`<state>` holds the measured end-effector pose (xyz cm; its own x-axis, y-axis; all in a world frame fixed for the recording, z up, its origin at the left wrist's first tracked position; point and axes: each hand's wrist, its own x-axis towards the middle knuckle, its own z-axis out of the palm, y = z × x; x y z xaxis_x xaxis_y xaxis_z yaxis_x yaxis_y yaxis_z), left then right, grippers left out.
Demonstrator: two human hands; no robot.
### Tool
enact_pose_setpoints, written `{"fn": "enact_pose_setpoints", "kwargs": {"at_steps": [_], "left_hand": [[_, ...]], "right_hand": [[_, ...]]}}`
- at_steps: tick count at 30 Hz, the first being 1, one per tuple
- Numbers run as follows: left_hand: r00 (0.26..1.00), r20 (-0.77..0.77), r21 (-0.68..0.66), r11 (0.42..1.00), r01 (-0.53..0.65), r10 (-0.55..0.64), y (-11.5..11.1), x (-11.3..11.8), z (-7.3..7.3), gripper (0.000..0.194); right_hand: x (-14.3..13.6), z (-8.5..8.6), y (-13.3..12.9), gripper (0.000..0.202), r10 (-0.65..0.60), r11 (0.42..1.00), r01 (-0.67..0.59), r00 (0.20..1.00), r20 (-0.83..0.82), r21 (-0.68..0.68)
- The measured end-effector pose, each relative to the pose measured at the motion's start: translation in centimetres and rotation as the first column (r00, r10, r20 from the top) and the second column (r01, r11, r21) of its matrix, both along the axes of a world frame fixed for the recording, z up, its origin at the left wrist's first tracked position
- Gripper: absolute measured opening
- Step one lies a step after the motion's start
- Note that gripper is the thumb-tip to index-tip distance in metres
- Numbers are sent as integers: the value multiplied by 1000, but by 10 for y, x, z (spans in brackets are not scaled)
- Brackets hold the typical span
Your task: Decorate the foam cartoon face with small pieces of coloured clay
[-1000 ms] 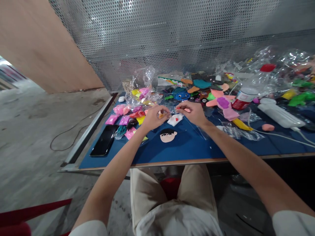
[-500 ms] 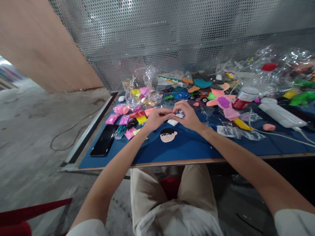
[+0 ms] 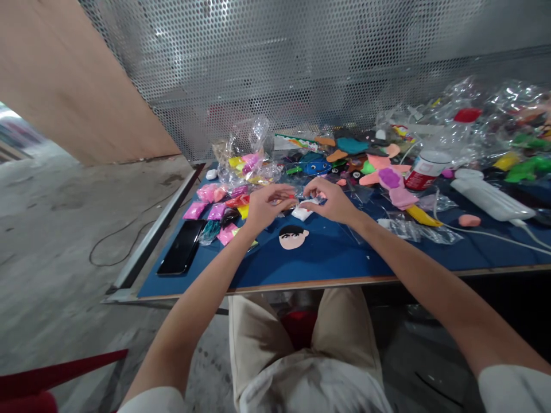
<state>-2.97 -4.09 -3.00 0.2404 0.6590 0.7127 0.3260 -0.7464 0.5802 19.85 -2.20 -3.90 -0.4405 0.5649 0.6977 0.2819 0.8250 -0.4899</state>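
My left hand (image 3: 269, 205) hovers above the tabletop, thumb and fingers apart, holding nothing I can see. Facing it, my right hand (image 3: 330, 201) curves with a gap between thumb and index finger, close over a small white packet (image 3: 302, 213). That packet lies on the blue table between the hands; whether the right thumb touches it, I cannot tell. Nearer to me lies a flat clay face (image 3: 293, 237) with black hair, dark brows and eyes, and one ear. Colored clay packets, among them a pink one (image 3: 195, 210), lie left of my left hand.
A black phone (image 3: 181, 248) lies by the table's left edge. Behind my hands are a blue clay figure (image 3: 316, 166) and crinkled clear wrappers (image 3: 258, 140). To the right stand a red-capped bottle (image 3: 426, 169) and a white device with a cable (image 3: 491, 196). Perforated metal (image 3: 275, 69) rises behind.
My fingertips, close together before, have parted and spread. The white packet between them shows more plainly. The clay face stays where it was.
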Motion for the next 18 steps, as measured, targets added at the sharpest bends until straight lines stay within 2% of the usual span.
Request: {"fn": "enact_pose_setpoints", "kwargs": {"at_steps": [3, 7, 11, 14, 18], "left_hand": [[997, -52, 133, 990, -52, 59, -1, -2, 0, 36], [994, -66, 172, 982, -77, 89, -2, -4, -1, 29], [990, -81, 218, 972, -93, 113, -3, -3, -2, 31], [989, -85, 261, 961, -92, 118, -4, -2, -2, 38], [982, -130, 277, 956, -94, 135, -4, -2, -2, 45]], "right_hand": [[1, 2, 0, 37, 99, 995, -98, 987, 124, -17], [-1, 4, -1, 37, 136, 990, -129, 979, 151, -56], [-9, 3, -5, 41, 65, 967, -79, 996, -65, -243], [-16, 2, -9, 45, 52, 899, -160, 964, -263, -407], [-26, 1, -14, 47, 19, 802, -249, 919, -393, -543]]}}
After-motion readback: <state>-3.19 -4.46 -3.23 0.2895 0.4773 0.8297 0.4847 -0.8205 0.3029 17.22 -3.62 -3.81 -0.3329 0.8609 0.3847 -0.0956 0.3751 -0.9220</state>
